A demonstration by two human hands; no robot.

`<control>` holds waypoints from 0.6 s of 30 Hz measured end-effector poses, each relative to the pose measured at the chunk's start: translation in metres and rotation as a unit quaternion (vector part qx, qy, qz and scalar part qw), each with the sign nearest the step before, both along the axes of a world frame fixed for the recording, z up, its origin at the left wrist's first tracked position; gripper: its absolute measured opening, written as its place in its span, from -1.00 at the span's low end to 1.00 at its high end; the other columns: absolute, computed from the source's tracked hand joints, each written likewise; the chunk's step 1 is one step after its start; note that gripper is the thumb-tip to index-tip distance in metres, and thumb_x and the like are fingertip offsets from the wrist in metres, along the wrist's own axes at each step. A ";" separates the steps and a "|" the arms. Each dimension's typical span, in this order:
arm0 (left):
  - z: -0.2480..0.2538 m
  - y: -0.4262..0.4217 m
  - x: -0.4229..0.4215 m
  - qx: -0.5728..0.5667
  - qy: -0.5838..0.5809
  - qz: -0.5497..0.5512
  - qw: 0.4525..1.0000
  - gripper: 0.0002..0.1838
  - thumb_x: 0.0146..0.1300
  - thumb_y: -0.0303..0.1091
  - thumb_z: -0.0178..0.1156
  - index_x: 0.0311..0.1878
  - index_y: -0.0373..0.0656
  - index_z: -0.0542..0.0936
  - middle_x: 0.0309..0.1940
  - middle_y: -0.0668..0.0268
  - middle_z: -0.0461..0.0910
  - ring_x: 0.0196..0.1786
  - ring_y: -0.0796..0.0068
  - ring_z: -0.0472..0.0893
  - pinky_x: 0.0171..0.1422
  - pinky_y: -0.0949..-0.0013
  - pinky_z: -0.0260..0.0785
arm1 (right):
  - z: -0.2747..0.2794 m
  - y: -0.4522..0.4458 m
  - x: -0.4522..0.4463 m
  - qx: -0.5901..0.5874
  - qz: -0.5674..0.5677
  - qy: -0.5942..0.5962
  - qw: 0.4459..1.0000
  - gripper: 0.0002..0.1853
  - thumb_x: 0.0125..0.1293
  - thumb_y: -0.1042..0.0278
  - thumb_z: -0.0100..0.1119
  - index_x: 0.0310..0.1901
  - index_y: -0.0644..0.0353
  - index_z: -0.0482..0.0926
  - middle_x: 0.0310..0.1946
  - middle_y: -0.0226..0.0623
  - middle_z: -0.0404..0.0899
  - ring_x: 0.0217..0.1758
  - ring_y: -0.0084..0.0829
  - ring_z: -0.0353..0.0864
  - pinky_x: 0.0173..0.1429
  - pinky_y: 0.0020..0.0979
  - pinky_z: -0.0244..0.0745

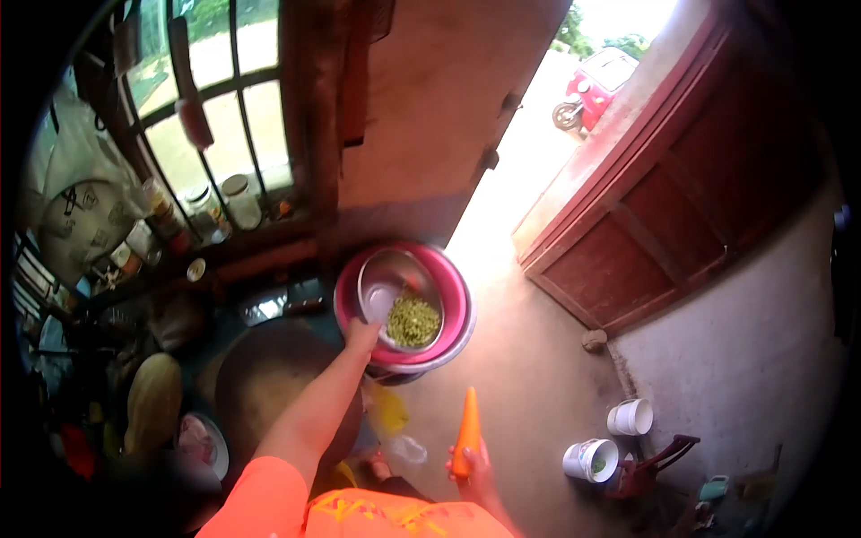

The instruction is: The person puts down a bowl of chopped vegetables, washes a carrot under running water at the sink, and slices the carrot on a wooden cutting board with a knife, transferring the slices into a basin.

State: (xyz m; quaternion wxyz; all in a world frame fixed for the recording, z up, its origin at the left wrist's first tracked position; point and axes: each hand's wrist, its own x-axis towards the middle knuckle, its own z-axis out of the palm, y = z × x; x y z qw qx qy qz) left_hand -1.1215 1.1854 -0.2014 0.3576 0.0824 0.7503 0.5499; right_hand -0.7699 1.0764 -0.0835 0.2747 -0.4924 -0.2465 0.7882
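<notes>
My left hand [363, 334] is at the near-left rim of a metal bowl [378, 285], its fingers closed on that rim. Chopped green pieces [413, 321] lie in the bowl, which rests tilted inside a pink basin [459, 309]. Lower down, my right hand [473, 466] is wrapped round the thick end of an orange carrot [469, 429], whose tip points up and away from me. A round brown board [260, 381] is left of my left forearm.
A cleaver [266, 308] lies behind the board. Left are a large pale gourd [153, 403] and a plate of meat [218, 448]. Jars [240, 202] line the windowsill. White buckets [590, 460] stand on the right floor, near an open red door [646, 197].
</notes>
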 end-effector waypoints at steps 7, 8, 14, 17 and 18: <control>0.085 -0.069 0.039 0.092 -0.123 -0.041 0.987 -0.67 0.27 -0.30 0.25 0.04 -0.20 0.49 -0.24 0.31 0.55 -0.28 0.54 0.56 -0.30 0.46 0.46 | 0.028 0.008 -0.052 0.020 0.114 0.007 0.993 -0.50 0.26 0.09 0.16 0.16 0.10 0.30 -0.16 -0.25 0.46 -0.40 -0.46 0.55 -0.52 -0.55 0.38; 0.094 -0.087 0.045 0.101 -0.151 -0.048 0.982 -0.65 0.27 -0.24 0.27 0.05 -0.17 0.49 -0.23 0.32 0.55 -0.28 0.53 0.56 -0.29 0.48 0.44 | 0.031 0.009 -0.063 0.028 0.137 0.035 0.990 -0.40 0.26 0.18 0.14 0.30 0.09 0.20 -0.15 -0.22 0.47 -0.40 -0.45 0.56 -0.52 -0.55 0.41; 0.152 -0.189 0.070 0.150 -0.420 -0.146 0.883 -0.44 0.21 0.21 0.27 0.03 -0.05 0.49 -0.14 0.31 0.59 -0.20 0.52 0.58 -0.11 0.38 0.45 | 0.051 0.006 -0.128 0.062 0.337 0.089 0.935 -0.20 0.23 0.31 0.18 0.48 0.08 0.05 -0.03 -0.19 0.50 -0.38 -0.47 0.58 -0.52 -0.55 0.42; 0.156 -0.217 0.072 0.169 -0.382 0.001 0.909 -0.42 0.18 0.16 0.33 0.04 -0.09 0.44 -0.15 0.26 0.60 -0.17 0.43 0.62 -0.01 0.32 0.51 | 0.051 0.003 -0.151 0.091 0.488 0.031 0.868 -0.03 0.16 0.45 0.29 0.54 0.04 -0.08 0.01 -0.23 0.49 -0.27 -0.48 0.62 -0.47 -0.53 0.47; 0.156 -0.225 0.070 0.173 -0.383 0.013 0.907 -0.42 0.18 0.16 0.33 0.04 -0.09 0.44 -0.15 0.26 0.60 -0.17 0.43 0.62 -0.01 0.32 0.51 | 0.056 0.000 -0.160 0.088 0.499 0.030 0.861 -0.03 0.16 0.45 0.29 0.54 0.04 -0.08 0.01 -0.23 0.49 -0.27 -0.48 0.62 -0.47 -0.53 0.47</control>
